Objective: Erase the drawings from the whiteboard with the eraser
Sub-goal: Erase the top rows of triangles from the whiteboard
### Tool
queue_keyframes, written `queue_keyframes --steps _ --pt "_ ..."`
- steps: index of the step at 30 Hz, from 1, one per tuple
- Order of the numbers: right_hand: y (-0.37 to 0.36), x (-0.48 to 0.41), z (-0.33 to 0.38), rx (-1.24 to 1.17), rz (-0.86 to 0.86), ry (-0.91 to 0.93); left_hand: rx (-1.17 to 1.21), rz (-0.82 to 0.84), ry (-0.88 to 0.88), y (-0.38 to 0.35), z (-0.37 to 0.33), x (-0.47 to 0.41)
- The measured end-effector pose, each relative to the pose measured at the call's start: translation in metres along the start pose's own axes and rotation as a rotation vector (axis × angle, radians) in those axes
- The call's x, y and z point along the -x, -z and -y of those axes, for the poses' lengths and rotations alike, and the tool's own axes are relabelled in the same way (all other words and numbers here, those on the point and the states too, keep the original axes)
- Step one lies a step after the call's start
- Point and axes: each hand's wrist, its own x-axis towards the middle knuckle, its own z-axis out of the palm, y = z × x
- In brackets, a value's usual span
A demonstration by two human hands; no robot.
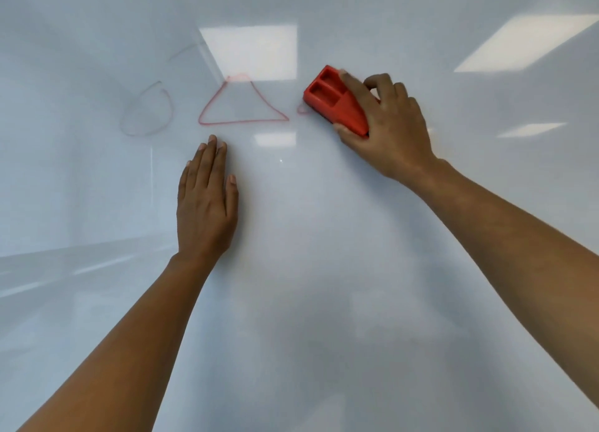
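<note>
Two risks from here: the right hand (389, 130), fingers and thumb curled round the rear of the red plastic block eraser (334, 101), may tip it so the pad skips lines, and a light pass would likely smear ink across the glossy white whiteboard (324, 269). A small red scrap (301, 110) touches the eraser's left end. The red-outlined triangle (243, 121) lies just left of the grip, the faint oval (170, 107) farther left. The left hand (207, 204) rests flat, fingers straight, below the triangle.
</note>
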Motion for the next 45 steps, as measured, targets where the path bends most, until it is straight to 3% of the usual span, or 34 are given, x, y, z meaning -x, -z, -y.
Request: queue_keyframes --steps 5,7,13,17,23,26,34,38,45 --pt "-0.005 -0.024 0.006 -0.024 -0.104 -0.369 0.006 0.021 -0.044 0.001 0.007 0.001" --pt "-0.009 -0.031 0.021 -0.029 -0.105 -0.424 -0.002 0.022 -0.058 0.001 0.009 0.001" --pt "-0.015 0.007 0.068 -0.021 0.022 -0.015 0.036 -0.022 -0.07 -0.002 0.011 0.002" --pt "-0.008 0.024 0.051 -0.021 0.067 0.07 0.083 -0.041 -0.064 0.0 0.011 0.002" --pt "0.001 -0.016 0.016 -0.108 -0.082 -0.43 0.032 -0.072 -0.04 0.012 0.032 -0.002" --pt "-0.007 -0.036 0.041 -0.093 -0.094 -0.499 0.009 -0.107 -0.003 0.017 0.046 -0.005" --pt "-0.026 0.028 0.117 -0.067 0.085 0.161 -0.036 -0.151 0.068 0.026 0.073 0.001" --pt "-0.02 0.019 0.096 -0.004 0.128 0.304 -0.03 -0.125 0.071 0.03 0.081 0.004" --pt "-0.022 -0.063 0.078 -0.029 -0.051 -0.277 -0.011 -0.107 0.055 0.032 0.088 0.007"
